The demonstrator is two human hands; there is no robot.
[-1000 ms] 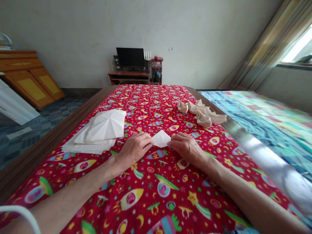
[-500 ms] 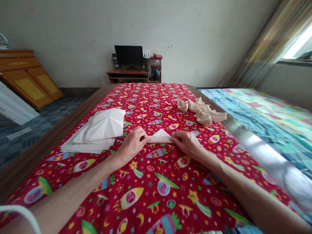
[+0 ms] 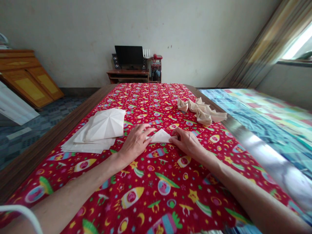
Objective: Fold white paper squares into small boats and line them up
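Holding folded paper (image 3: 160,136) flat on red patterned cloth (image 3: 163,169). With right hand (image 3: 188,140), pinching its right corner between thumb and fingers; with left hand (image 3: 136,141), touching its left end by thumb, fingers spread. Aiming its peak away, toward the far wall (image 3: 195,45); laying its long axis crosswise. Working on a brown table (image 3: 58,133), before a desk (image 3: 128,72) and monitor (image 3: 129,56).

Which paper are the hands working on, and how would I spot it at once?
Find the big red patterned cloth. Look between the left hand and right hand. The white paper there is a small triangle with its peak pointing away, unlike the broad, creased sheets on the left and the beige, boat-like folded shapes farther off on the right.
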